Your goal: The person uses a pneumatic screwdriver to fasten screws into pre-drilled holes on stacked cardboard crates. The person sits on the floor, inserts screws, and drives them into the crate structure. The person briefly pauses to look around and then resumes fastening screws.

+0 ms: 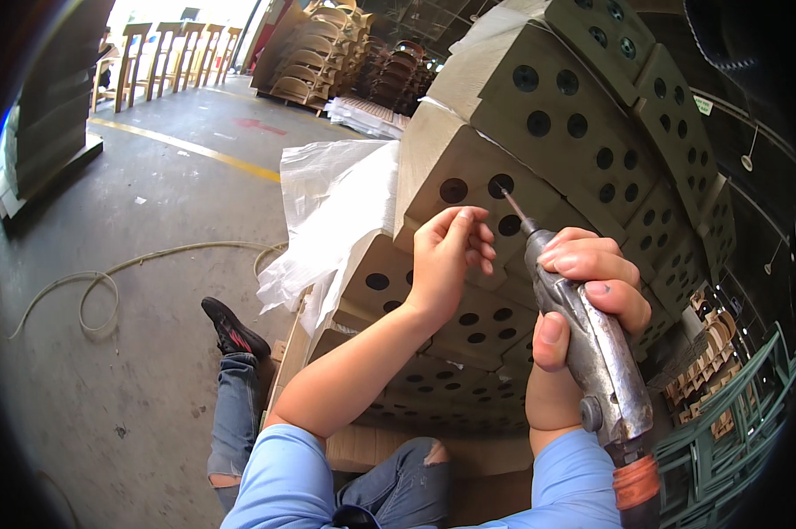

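Observation:
My right hand (596, 278) grips a worn metal pneumatic screwdriver (596, 353) with an orange band at its lower end. Its long thin bit (516, 210) points up and left, the tip at or just in front of a black round disc (501, 186); contact cannot be told. My left hand (449, 251) is raised beside the bit, thumb and fingers curled together in a pinch; whatever they hold is hidden or too small to make out. Both hands are before a tall stack of tan blocks (468, 154), whose faces carry groups of black discs.
White plastic sheeting (349, 212) drapes over the stack's left side. A pale hose (164, 256) loops across the grey floor (151, 370). Green metal frames (733, 432) stand at the lower right. Wooden chairs (164, 53) and stacked curved wooden parts (314, 57) are farther back.

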The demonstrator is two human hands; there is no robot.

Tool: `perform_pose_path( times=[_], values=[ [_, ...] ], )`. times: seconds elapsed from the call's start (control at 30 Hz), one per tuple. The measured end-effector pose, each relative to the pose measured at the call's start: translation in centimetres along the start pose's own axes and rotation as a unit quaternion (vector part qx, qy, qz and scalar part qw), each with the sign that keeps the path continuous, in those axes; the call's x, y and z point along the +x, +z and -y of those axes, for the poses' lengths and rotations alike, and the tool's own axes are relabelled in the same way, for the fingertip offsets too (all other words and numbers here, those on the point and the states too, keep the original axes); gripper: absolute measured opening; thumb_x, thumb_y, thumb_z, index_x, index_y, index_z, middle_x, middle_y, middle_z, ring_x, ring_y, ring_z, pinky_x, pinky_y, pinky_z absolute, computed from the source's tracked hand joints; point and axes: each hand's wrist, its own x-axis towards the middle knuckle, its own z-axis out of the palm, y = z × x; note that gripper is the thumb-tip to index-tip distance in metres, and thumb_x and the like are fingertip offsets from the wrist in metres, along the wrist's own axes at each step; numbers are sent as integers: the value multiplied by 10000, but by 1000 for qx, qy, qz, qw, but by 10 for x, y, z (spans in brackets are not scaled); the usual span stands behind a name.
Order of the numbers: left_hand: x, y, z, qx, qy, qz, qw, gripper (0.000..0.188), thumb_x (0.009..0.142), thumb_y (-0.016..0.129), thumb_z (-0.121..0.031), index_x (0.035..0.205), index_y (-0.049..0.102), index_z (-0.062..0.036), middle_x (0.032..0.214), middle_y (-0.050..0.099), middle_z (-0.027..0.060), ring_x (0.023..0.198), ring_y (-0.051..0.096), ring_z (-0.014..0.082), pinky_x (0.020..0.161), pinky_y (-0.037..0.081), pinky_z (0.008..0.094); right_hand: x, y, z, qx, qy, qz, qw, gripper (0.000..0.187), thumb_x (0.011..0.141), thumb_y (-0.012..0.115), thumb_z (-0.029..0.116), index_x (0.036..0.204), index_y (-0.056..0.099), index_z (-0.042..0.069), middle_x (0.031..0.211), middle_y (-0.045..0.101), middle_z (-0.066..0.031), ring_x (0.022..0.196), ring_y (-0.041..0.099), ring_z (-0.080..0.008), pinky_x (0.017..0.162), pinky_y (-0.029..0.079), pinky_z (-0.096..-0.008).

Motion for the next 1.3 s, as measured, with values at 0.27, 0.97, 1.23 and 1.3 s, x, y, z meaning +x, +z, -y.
perform_pose_path(
  times=[0.27, 0.97, 1.23, 1.3],
  values=[
    [-9, -11, 8, 87, 38, -9, 995, 280, 1103, 517, -202, 1101, 645, 47, 862, 646, 83, 687, 640, 128, 552, 556, 272, -4, 9, -2, -17, 24, 21, 999, 419, 871, 776, 181, 1133, 460, 97, 1042, 652, -148, 839, 662, -263, 770, 620, -452],
    [-24, -17, 16, 179, 102, -31, 978, 214, 1083, 540, -132, 1080, 667, 41, 920, 696, 82, 791, 685, 132, 640, 592, 278, -11, 15, -23, -8, 19, 39, 999, 398, 883, 733, 167, 1179, 476, 103, 1107, 636, -175, 873, 637, -264, 813, 572, -457],
    [-62, -32, 11, 182, 63, -59, 979, 220, 1088, 534, -142, 1089, 669, 31, 955, 696, 77, 869, 687, 137, 662, 605, 285, -11, 17, -27, -9, -12, 14, 1000, 426, 834, 764, 107, 1167, 503, 47, 1101, 645, -182, 886, 670, -265, 746, 607, -409],
    [-74, -36, 2, 193, 57, -66, 977, 219, 1089, 532, -143, 1095, 670, 28, 965, 695, 78, 877, 685, 139, 662, 606, 288, -7, 11, 5, -12, 48, -22, 999, 456, 884, 783, 179, 1227, 502, 73, 1176, 603, -168, 921, 665, -258, 803, 598, -437]
  ],
)
